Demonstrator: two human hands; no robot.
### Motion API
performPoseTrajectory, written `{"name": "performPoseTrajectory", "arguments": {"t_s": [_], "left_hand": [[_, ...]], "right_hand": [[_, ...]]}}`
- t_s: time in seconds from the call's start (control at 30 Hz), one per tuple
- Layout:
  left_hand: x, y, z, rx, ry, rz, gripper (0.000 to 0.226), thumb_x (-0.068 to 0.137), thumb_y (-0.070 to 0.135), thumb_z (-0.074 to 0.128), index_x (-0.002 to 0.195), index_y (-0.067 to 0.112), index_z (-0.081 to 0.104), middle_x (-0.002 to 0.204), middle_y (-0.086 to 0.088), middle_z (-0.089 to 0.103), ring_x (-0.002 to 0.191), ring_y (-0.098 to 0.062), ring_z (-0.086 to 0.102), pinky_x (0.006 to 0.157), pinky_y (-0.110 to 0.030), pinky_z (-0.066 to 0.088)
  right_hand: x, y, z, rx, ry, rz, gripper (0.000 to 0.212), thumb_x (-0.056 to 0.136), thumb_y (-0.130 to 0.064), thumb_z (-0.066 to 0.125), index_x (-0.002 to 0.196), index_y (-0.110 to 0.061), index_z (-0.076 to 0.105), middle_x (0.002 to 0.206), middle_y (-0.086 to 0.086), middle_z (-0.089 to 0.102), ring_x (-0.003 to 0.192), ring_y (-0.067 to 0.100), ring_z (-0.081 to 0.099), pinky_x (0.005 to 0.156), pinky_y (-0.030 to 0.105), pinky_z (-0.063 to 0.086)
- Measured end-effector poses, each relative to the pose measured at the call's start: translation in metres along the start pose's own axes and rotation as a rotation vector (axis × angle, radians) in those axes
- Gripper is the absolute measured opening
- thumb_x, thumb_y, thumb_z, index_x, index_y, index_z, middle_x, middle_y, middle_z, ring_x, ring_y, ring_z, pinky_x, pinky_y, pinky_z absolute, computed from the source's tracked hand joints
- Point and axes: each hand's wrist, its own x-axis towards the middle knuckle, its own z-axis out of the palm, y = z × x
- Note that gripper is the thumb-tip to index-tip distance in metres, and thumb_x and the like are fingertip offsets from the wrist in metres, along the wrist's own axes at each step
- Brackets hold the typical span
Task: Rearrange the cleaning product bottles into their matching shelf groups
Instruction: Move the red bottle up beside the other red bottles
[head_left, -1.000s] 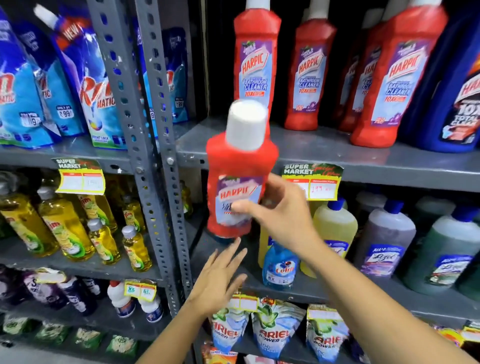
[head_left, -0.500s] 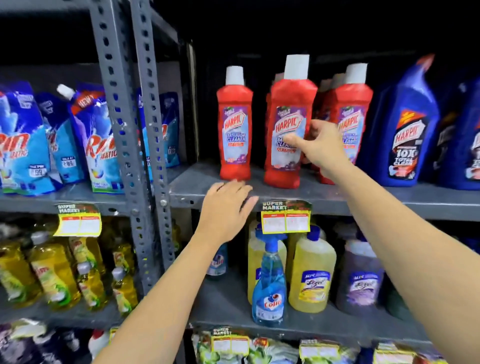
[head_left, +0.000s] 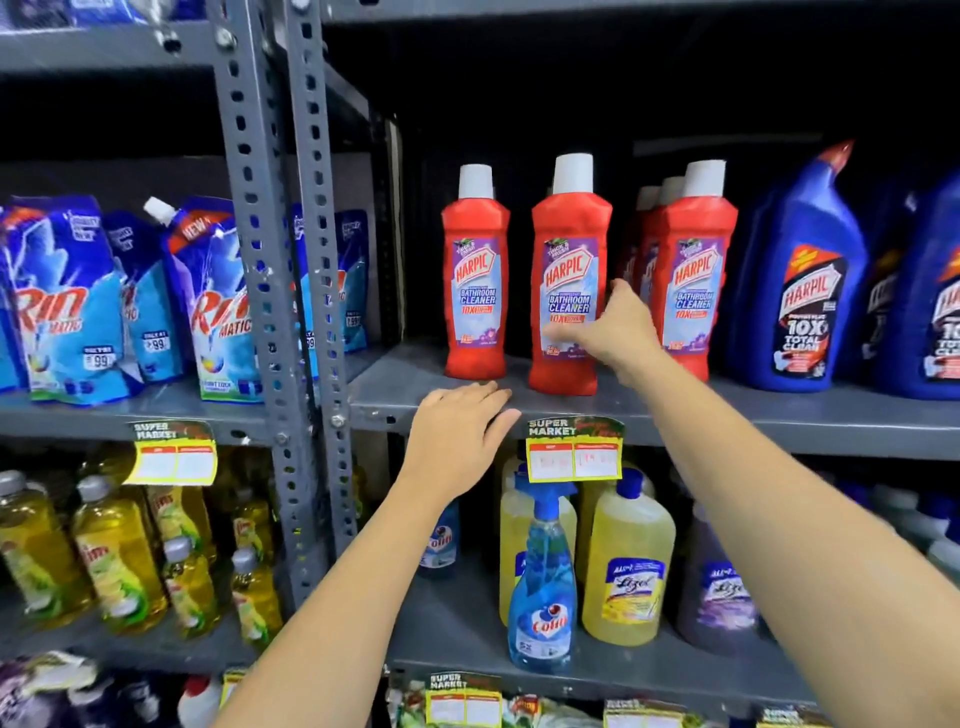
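Harpic bathroom cleaner bottles, red with white caps, on the upper right shelf (head_left: 597, 402). Far left, in the next bay: blue Rin pouches (head_left: 67, 301), not part of this step. Below them, yellow dish liquid bottles (head_left: 117, 561).

Left hand (head_left: 457, 431): open, fingers spread flat, resting at the front edge of the shelf, holding nothing. Just above it, one red bottle (head_left: 475, 280) upright and alone.

Next to the right, the middle red bottle (head_left: 569, 275), upright, near the front edge. Right hand (head_left: 605, 332) at its lower right side, fingers on the label, thumb behind; loosely curled, more a touch than a firm grip, cannot tell fully.

Further right: a tight group of red bottles (head_left: 693, 270), then blue Harpic toilet cleaner bottles (head_left: 800, 280).

Step in hand, probably: settling this bottle among its red group. To do well: push low on the body, not at the cap, slide back from the edge, close toward the red row, label forward. Danger: tipping the tall narrow bottle, knocking the neighbour.
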Motion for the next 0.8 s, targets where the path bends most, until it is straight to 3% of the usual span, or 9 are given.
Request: {"name": "performPoseTrajectory", "arguments": {"t_s": [0.07, 0.13, 0.23, 0.3, 0.8], "left_hand": [[0.001, 0.001, 0.0, 0.01, 0.009, -0.003, 0.048, 0.099, 0.046, 0.033, 0.118, 0.018, 0.068, 0.121, -0.003, 0.068, 0.114, -0.019, 0.06, 0.089, -0.038, 0.043], [0.001, 0.001, 0.001, 0.017, 0.022, -0.001, 0.048, 0.099, 0.045, 0.034, 0.118, 0.018, 0.068, 0.121, -0.002, 0.068, 0.114, -0.018, 0.061, 0.088, -0.037, 0.042], [0.0, 0.001, 0.001, 0.01, 0.048, 0.003, 0.047, 0.099, 0.045, 0.035, 0.117, 0.017, 0.068, 0.12, -0.002, 0.068, 0.114, -0.018, 0.061, 0.087, -0.037, 0.043], [-0.001, 0.002, 0.002, 0.003, 0.072, 0.001, 0.046, 0.099, 0.044, 0.037, 0.117, 0.017, 0.069, 0.12, -0.002, 0.069, 0.114, -0.018, 0.061, 0.088, -0.037, 0.042], [-0.002, 0.001, 0.005, -0.022, 0.118, -0.014, 0.042, 0.099, 0.044, 0.04, 0.116, 0.02, 0.07, 0.12, 0.001, 0.069, 0.115, -0.015, 0.06, 0.091, -0.034, 0.038]], "right_hand": [[-0.013, 0.0, 0.013, -0.135, 0.059, 0.023, 0.115, 0.05, -0.045, 0.093, 0.14, -0.009, 0.031, 0.136, 0.013, 0.054, 0.122, 0.033, 0.056, 0.098, 0.044, 0.048], [-0.021, 0.003, 0.025, -0.19, 0.076, 0.041, 0.122, 0.057, -0.041, 0.092, 0.147, -0.008, 0.018, 0.141, 0.014, 0.05, 0.126, 0.036, 0.053, 0.097, 0.044, 0.045], [-0.016, 0.01, 0.034, -0.192, 0.079, 0.045, 0.092, 0.063, -0.033, 0.09, 0.129, -0.008, 0.031, 0.129, 0.014, 0.058, 0.117, 0.038, 0.058, 0.087, 0.042, 0.047], [-0.008, 0.013, 0.033, -0.168, 0.055, 0.048, 0.083, 0.064, -0.029, 0.09, 0.121, -0.008, 0.033, 0.127, 0.014, 0.058, 0.115, 0.038, 0.059, 0.088, 0.043, 0.048], [0.032, 0.037, 0.036, -0.163, 0.007, -0.065, 0.082, 0.067, -0.03, 0.088, 0.125, -0.006, 0.035, 0.128, 0.012, 0.059, 0.117, 0.034, 0.057, 0.093, 0.041, 0.044]]}}
